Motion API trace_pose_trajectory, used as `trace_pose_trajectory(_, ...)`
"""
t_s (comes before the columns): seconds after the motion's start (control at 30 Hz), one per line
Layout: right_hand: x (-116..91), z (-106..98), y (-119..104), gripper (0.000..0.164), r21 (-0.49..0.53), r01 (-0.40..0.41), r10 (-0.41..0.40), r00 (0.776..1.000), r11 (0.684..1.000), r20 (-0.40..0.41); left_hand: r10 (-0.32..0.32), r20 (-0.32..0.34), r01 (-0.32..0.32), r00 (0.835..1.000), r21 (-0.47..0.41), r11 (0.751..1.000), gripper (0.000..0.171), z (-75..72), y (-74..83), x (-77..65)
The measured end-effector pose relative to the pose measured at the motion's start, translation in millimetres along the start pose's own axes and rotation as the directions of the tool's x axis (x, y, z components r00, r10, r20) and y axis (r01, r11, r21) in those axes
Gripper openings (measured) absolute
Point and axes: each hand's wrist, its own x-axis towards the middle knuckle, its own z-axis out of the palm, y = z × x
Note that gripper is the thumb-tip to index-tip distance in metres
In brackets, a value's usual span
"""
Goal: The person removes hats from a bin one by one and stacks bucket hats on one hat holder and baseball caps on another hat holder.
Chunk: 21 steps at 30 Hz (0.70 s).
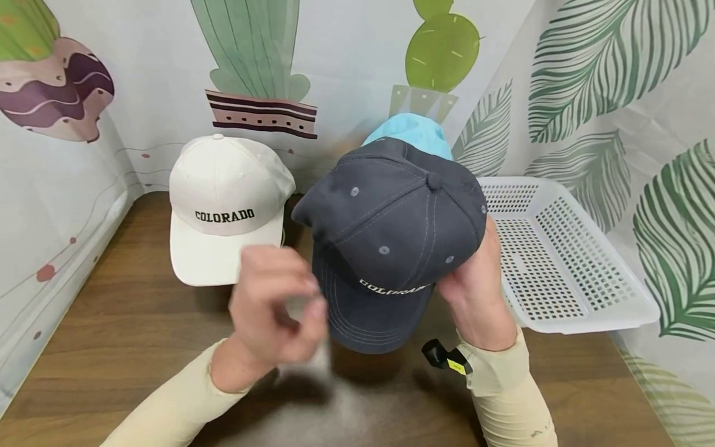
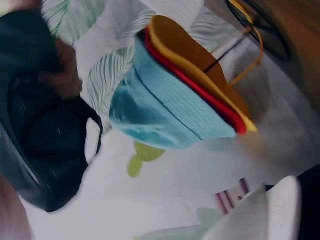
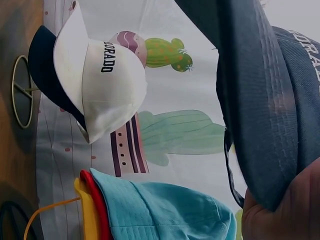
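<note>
A dark navy baseball cap [image 1: 391, 242] with COLORADO lettering hangs above the table, brim toward me. My right hand [image 1: 475, 292] grips its right edge; the cap hides some of the fingers. Beside the brim, my left hand [image 1: 276, 304] is blurred, its fingers loosely bent with a gap to the thumb, and I see nothing in it. A white COLORADO cap [image 1: 223, 186] stands to the left, over another dark cap [image 3: 47, 70] on a wire stand. Behind the navy cap, a light blue bucket hat [image 2: 160, 100] tops a red hat [image 2: 227, 119] and a yellow hat [image 2: 245, 107].
A white perforated basket [image 1: 620, 273] sits at the right of the brown wooden table [image 1: 112, 347]. The hat stack rests on an orange wire stand [image 2: 257, 37]. Printed cloth [image 1: 346, 56] with cacti and leaves walls the back and sides.
</note>
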Motion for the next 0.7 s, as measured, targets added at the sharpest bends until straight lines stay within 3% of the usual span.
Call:
trace_pose_trajectory(0.03,0,1,0,0.022,-0.004,0.007,-0.007,1.0,1.0,0.0,-0.149,-0.042,0.148,0.988,-0.014,0.989,0.026,-3.2,-0.9,1.4)
trace_pose_trajectory(0.07,0,1,0,0.024,-0.009,0.007,-0.007,1.0,1.0,0.002,-0.286,-0.071,0.284,0.956,-0.038,0.958,0.024,-6.7,-2.2,2.3)
trace_pose_trajectory(0.1,-1,1,0,0.025,-0.006,0.007,-0.007,1.0,1.0,0.003,-0.403,-0.103,0.398,0.909,-0.064,0.915,0.022,-9.7,-3.6,2.1)
trace_pose_trajectory(0.13,-1,1,0,0.027,-0.015,0.01,-0.01,1.0,1.0,0.009,-0.523,-0.09,0.515,0.848,-0.099,0.852,0.021,-14.2,-5.6,2.1)
trace_pose_trajectory(0.17,-1,1,0,0.028,-0.017,0.01,-0.01,1.0,1.0,0.015,-0.628,-0.051,0.619,0.776,-0.13,0.775,0.021,-18.9,-7.7,2.6)
trace_pose_trajectory(0.2,-1,1,1,0.026,-0.007,0.008,-0.007,1.0,1.0,0.024,-0.725,0.004,0.715,0.689,-0.168,0.678,0.022,-23.1,-9.8,2.9)
trace_pose_trajectory(0.27,-2,1,1,0.024,-0.019,0.016,-0.016,0.999,1.0,0.042,-0.857,0.144,0.859,0.494,-0.236,0.455,0.026,-28.5,-12.7,1.5)
trace_pose_trajectory(0.33,-2,0,2,0.02,-0.025,0.028,-0.027,0.998,0.999,0.06,-0.91,0.283,0.934,0.303,-0.279,0.224,0.034,-30.0,-14.6,-0.5)
trace_pose_trajectory(0.37,-3,0,2,0.019,-0.02,0.028,-0.027,0.997,0.999,0.066,-0.912,0.345,0.949,0.219,-0.291,0.118,0.041,-29.8,-14.7,-1.6)
trace_pose_trajectory(0.4,-3,0,3,0.019,-0.027,0.034,-0.032,0.997,0.999,0.071,-0.906,0.395,0.953,0.152,-0.303,0.028,0.048,-29.0,-14.4,-2.8)
trace_pose_trajectory(0.43,-3,0,3,0.021,-0.043,0.04,-0.037,0.997,0.998,0.073,-0.894,0.434,0.95,0.11,-0.311,-0.034,0.054,-28.1,-13.9,-3.7)
trace_pose_trajectory(0.47,-3,0,3,0.021,-0.042,0.041,-0.037,0.997,0.998,0.073,-0.886,0.458,0.944,0.079,-0.321,-0.082,0.056,-27.2,-13.3,-4.5)
trace_pose_trajectory(0.5,-3,0,4,0.022,-0.044,0.043,-0.039,0.996,0.998,0.079,-0.878,0.474,0.936,0.069,-0.334,-0.107,0.056,-26.4,-12.4,-4.8)
trace_pose_trajectory(0.53,-3,1,4,0.023,-0.048,0.045,-0.04,0.996,0.998,0.082,-0.874,0.481,0.928,0.072,-0.354,-0.118,0.054,-26.1,-11.5,-4.9)
trace_pose_trajectory(0.57,-3,2,4,0.024,-0.054,0.048,-0.043,0.995,0.997,0.095,-0.875,0.477,0.918,0.085,-0.378,-0.117,0.051,-26.0,-10.7,-4.6)
trace_pose_trajectory(0.7,-3,5,4,0.023,-0.064,0.064,-0.055,0.989,0.996,0.137,-0.874,0.452,0.887,0.176,-0.457,-0.058,0.038,-27.0,-9.6,-1.5)
